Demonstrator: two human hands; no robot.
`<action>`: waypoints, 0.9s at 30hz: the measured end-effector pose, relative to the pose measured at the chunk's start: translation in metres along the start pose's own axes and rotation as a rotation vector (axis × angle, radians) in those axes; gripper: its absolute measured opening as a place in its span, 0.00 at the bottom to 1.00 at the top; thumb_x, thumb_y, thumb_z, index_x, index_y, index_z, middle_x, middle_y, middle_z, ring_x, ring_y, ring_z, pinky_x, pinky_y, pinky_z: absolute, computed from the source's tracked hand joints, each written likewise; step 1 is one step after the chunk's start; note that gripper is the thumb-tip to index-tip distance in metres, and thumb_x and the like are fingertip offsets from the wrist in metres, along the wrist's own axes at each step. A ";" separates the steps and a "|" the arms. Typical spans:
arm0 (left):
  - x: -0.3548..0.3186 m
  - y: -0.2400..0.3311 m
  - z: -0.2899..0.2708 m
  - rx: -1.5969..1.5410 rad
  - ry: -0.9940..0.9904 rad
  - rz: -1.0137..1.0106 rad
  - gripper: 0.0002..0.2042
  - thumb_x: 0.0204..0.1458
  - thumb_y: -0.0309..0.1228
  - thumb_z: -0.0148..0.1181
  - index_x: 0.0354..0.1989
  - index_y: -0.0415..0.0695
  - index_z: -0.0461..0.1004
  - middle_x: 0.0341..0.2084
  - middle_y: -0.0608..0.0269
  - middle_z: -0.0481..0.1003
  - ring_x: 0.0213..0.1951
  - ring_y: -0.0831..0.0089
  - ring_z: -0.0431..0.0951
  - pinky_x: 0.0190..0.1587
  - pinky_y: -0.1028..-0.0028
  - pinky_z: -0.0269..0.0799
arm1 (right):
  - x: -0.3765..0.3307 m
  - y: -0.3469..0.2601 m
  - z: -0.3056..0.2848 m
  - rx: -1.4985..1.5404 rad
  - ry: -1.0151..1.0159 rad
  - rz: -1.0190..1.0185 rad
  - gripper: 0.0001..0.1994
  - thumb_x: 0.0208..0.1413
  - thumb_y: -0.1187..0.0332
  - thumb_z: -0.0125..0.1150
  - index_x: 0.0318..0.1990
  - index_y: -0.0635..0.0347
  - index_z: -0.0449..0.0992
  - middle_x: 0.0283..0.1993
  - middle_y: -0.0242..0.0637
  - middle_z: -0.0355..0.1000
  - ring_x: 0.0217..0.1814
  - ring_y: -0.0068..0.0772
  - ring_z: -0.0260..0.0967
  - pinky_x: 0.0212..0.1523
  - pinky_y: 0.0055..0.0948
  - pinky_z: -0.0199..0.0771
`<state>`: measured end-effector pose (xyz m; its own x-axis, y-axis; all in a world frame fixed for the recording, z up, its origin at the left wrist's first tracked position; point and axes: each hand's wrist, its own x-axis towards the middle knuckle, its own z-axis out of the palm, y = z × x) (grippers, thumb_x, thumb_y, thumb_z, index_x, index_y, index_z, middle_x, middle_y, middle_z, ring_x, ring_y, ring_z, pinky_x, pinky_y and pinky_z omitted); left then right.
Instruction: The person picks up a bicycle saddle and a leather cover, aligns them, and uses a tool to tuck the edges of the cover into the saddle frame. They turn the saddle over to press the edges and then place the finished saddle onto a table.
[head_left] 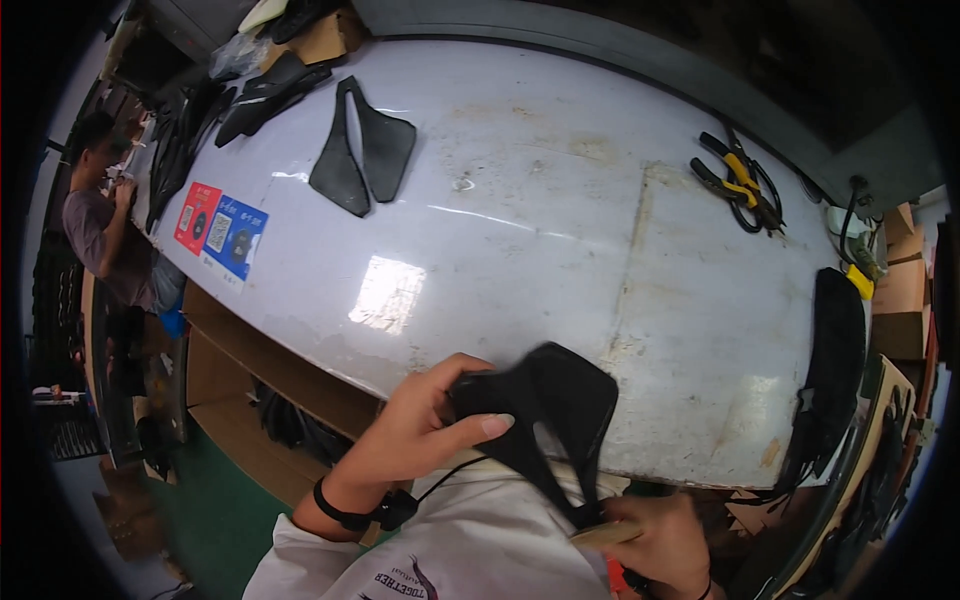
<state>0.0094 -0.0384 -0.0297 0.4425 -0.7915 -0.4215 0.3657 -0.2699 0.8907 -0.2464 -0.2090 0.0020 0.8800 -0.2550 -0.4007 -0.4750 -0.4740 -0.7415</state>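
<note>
A black bicycle saddle (575,395) with a long central slot is tilted over the table's near edge, close to my body. My left hand (430,420) is closed on its wide end, thumb on top. At the saddle's narrow end, my right hand (660,540) grips a flat tan strip (605,533), which touches or nearly touches the saddle tip. What the strip is made of I cannot tell, and blur softens that hand. Another black saddle cover (390,150), also split down the middle, lies apart on the far left of the table.
More black saddles (265,100) lie by a cardboard box (330,40) at the far left. Yellow-and-black pliers (745,185) rest far right, above a long black pouch (835,360). Red and blue stickers (237,238) mark the left edge. A person (100,210) works beyond it.
</note>
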 end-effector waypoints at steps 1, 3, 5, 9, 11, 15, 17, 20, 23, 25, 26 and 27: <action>0.006 -0.004 0.013 -0.009 -0.011 -0.001 0.16 0.61 0.27 0.66 0.54 0.34 0.73 0.36 0.64 0.82 0.37 0.82 0.81 0.38 0.81 0.76 | -0.001 0.003 0.007 0.074 -0.020 -0.031 0.15 0.46 0.62 0.81 0.33 0.64 0.84 0.22 0.37 0.78 0.23 0.38 0.79 0.26 0.31 0.77; 0.013 -0.006 0.032 -0.032 -0.025 0.132 0.14 0.63 0.27 0.64 0.54 0.36 0.73 0.33 0.63 0.83 0.34 0.83 0.80 0.36 0.81 0.74 | 0.004 -0.011 -0.008 0.120 -0.028 -0.196 0.12 0.45 0.63 0.81 0.32 0.60 0.85 0.18 0.33 0.75 0.23 0.37 0.79 0.25 0.31 0.77; 0.019 -0.010 0.047 0.189 -0.122 0.225 0.14 0.64 0.32 0.64 0.54 0.39 0.74 0.27 0.64 0.81 0.30 0.83 0.80 0.32 0.79 0.74 | 0.015 -0.010 -0.016 0.170 0.008 -0.437 0.19 0.50 0.64 0.79 0.45 0.67 0.82 0.27 0.43 0.78 0.23 0.39 0.80 0.27 0.33 0.82; 0.017 -0.004 0.064 0.362 -0.309 0.158 0.15 0.65 0.34 0.62 0.54 0.40 0.71 0.23 0.56 0.77 0.24 0.70 0.79 0.27 0.72 0.72 | 0.044 -0.019 0.002 0.492 0.633 -1.282 0.17 0.64 0.58 0.68 0.31 0.60 0.71 0.26 0.35 0.69 0.25 0.33 0.68 0.34 0.42 0.83; 0.024 -0.011 0.070 0.358 -0.478 0.112 0.16 0.65 0.30 0.61 0.58 0.41 0.68 0.25 0.60 0.78 0.25 0.74 0.78 0.28 0.76 0.70 | 0.050 -0.025 0.006 0.422 0.657 -1.307 0.17 0.62 0.59 0.70 0.29 0.60 0.71 0.23 0.35 0.70 0.23 0.34 0.69 0.33 0.40 0.83; 0.023 -0.023 0.072 0.331 -0.422 0.278 0.17 0.62 0.25 0.61 0.57 0.41 0.65 0.27 0.52 0.78 0.28 0.55 0.83 0.29 0.64 0.74 | 0.067 -0.024 0.006 0.347 0.533 -1.338 0.18 0.60 0.60 0.72 0.27 0.61 0.71 0.22 0.36 0.72 0.22 0.36 0.70 0.32 0.39 0.82; 0.024 -0.024 0.068 0.367 -0.487 0.241 0.18 0.62 0.26 0.60 0.58 0.41 0.63 0.24 0.50 0.77 0.26 0.50 0.82 0.27 0.60 0.73 | 0.076 -0.029 -0.006 0.247 0.443 -1.355 0.17 0.58 0.62 0.74 0.28 0.63 0.73 0.22 0.38 0.72 0.22 0.38 0.72 0.31 0.39 0.81; 0.023 -0.033 0.066 0.397 -0.521 0.240 0.20 0.62 0.27 0.60 0.59 0.40 0.62 0.18 0.48 0.75 0.22 0.45 0.79 0.23 0.55 0.70 | 0.085 -0.030 -0.009 0.230 0.377 -1.356 0.15 0.58 0.65 0.73 0.28 0.64 0.73 0.22 0.38 0.72 0.22 0.38 0.72 0.30 0.39 0.81; 0.021 -0.035 0.062 0.379 -0.499 0.272 0.20 0.62 0.26 0.60 0.59 0.40 0.62 0.16 0.48 0.73 0.19 0.45 0.77 0.21 0.55 0.69 | 0.086 -0.039 -0.021 0.302 0.234 -1.225 0.13 0.57 0.68 0.72 0.28 0.65 0.74 0.23 0.39 0.72 0.22 0.39 0.72 0.30 0.38 0.80; 0.022 -0.033 0.062 0.379 -0.518 0.274 0.19 0.62 0.26 0.60 0.58 0.40 0.62 0.16 0.48 0.73 0.19 0.46 0.77 0.21 0.55 0.69 | 0.080 -0.026 0.007 0.673 0.431 -1.153 0.12 0.56 0.69 0.73 0.29 0.65 0.75 0.23 0.40 0.72 0.22 0.39 0.72 0.30 0.38 0.79; 0.022 -0.031 0.061 0.388 -0.510 0.264 0.18 0.62 0.27 0.59 0.58 0.40 0.62 0.16 0.49 0.72 0.18 0.46 0.76 0.21 0.55 0.68 | 0.080 -0.024 0.019 1.046 0.626 -1.055 0.11 0.55 0.70 0.74 0.30 0.66 0.76 0.24 0.41 0.72 0.22 0.40 0.71 0.30 0.38 0.79; 0.022 -0.030 0.062 0.399 -0.503 0.255 0.18 0.63 0.27 0.59 0.57 0.40 0.62 0.15 0.50 0.72 0.17 0.47 0.76 0.20 0.55 0.67 | 0.083 -0.028 0.025 1.045 0.632 -1.049 0.11 0.55 0.70 0.74 0.30 0.66 0.76 0.24 0.41 0.72 0.22 0.40 0.71 0.30 0.38 0.79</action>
<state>-0.0421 -0.0818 -0.0551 0.0057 -0.9892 -0.1464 -0.0707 -0.1465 0.9867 -0.1600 -0.1959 -0.0243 0.5350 -0.6197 0.5742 0.7483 0.0321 -0.6626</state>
